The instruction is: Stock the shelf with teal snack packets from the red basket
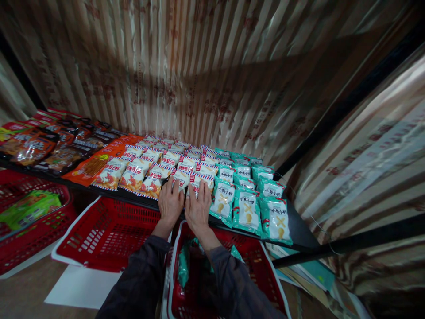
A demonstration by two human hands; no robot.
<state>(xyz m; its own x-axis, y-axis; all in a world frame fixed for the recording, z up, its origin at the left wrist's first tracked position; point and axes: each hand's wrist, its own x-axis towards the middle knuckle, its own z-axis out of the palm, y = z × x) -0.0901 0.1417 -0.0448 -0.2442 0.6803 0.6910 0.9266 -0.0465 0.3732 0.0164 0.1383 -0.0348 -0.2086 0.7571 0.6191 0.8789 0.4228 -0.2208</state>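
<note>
My left hand (170, 203) rests on the front edge of a white snack bag (181, 178) with red lettering, fingers stretched over it. Close beside it, my right hand (198, 207) lies with extended fingers on a similar snack bag (203, 178); its thumb is towards the left hand. Both bags belong to rows of white snack bags on a dark shelf, and the hands partly cover them. Just right of my right hand stand rows of teal snack bags (247, 210).
Orange bags (91, 167) and dark snack packs (68, 155) fill the shelf's left side. Below are an upright red basket (109, 248), a basket with teal bags (259, 270), and one holding a green pack (31, 208). Striped sheeting (199, 79) hangs behind; a black frame bar (365, 239) crosses the right.
</note>
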